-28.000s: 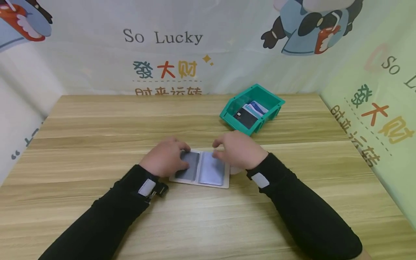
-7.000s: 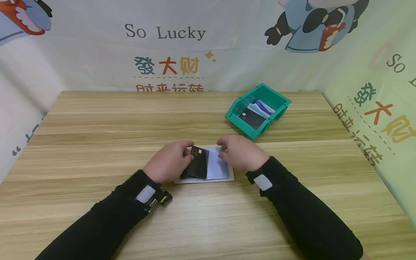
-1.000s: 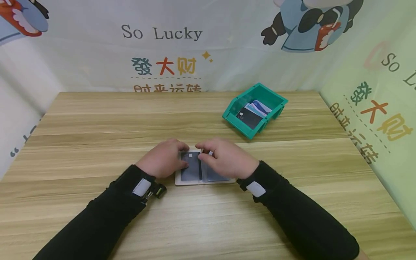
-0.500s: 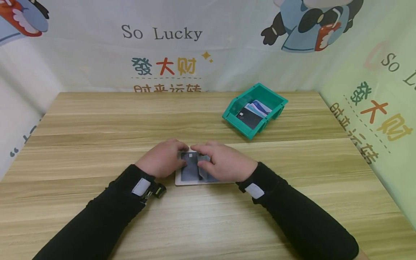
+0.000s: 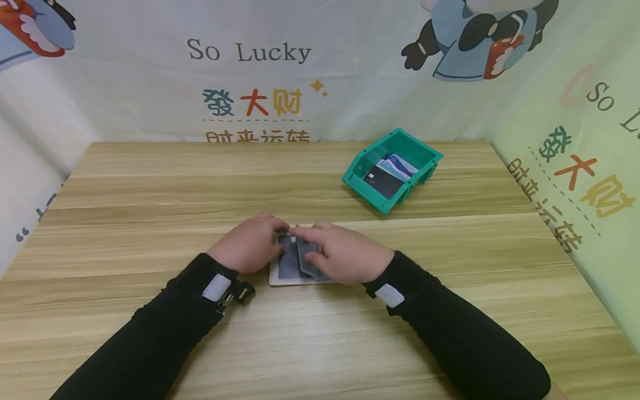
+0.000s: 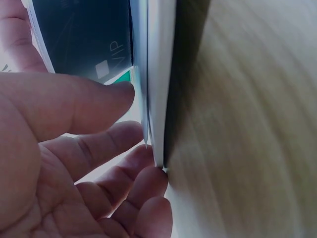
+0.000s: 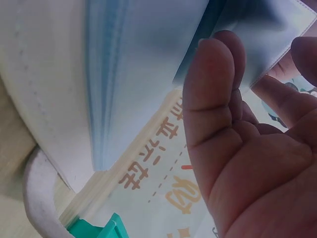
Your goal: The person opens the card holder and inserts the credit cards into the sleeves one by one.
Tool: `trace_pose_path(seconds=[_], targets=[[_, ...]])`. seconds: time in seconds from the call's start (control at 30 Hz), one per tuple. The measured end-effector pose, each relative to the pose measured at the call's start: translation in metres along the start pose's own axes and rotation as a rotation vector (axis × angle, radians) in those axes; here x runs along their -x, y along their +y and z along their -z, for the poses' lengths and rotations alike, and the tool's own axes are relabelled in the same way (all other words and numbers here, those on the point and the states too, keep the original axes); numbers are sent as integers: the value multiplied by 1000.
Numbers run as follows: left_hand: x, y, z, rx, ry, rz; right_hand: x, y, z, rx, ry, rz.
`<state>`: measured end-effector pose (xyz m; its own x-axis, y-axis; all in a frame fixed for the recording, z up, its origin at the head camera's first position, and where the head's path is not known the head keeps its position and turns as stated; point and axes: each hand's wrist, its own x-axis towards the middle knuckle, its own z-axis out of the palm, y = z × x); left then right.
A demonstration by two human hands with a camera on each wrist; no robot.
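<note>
A card holder (image 5: 274, 281) with clear sleeves lies spread on the wooden table. My left hand (image 5: 248, 244) holds its far-left side, thumb on the left page and fingertips at the edge. Under that thumb a dark card (image 5: 288, 266) shows through plastic. One clear page (image 5: 306, 261) stands tilted, leaning left, beside my right hand (image 5: 350, 253), whose fingers stretch out and push against it. In the left wrist view a black card (image 6: 84, 39) marked VIP fills the raised page. The holder's right part is hidden beneath my right hand.
Behind and to the right stands a green bin (image 5: 427, 158) holding several cards, a black VIP card (image 5: 384, 182) in front. A printed backdrop (image 5: 250, 72) closes off the table's far edge, and a similar sheet (image 5: 575, 183) runs along the right side.
My right hand has shifted slightly left and turned the page over toward the left, its fingers straightening. The left hand has stayed in place. Seven seconds ago a loose black VIP card was in my left hand.
</note>
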<state>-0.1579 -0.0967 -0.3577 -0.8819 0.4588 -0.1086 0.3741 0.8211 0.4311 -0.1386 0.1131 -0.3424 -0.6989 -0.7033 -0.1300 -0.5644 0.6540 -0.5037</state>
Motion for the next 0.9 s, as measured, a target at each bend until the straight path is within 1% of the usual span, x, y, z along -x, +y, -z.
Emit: trace_pose_path(seconds=[0.2, 0.33, 0.43, 0.67, 0.73, 0.9], targets=[[0, -1, 0, -14, 15, -19, -1, -1, -1, -6, -27, -3], [0, -1, 1, -11, 12, -30, -2, -1, -3, -6, -43, 7], [0, -1, 2, -1, 9, -27, -3, 0, -3, -1, -46, -1], [2, 0, 2, 53, -29, 10, -4, 1, -4, 12, -46, -7], [2, 0, 2, 62, -40, 10, -5, 1, -4, 18, -43, -6], [3, 3, 0, 26, -51, 0, -5, 4, -4, 11, -27, -6]])
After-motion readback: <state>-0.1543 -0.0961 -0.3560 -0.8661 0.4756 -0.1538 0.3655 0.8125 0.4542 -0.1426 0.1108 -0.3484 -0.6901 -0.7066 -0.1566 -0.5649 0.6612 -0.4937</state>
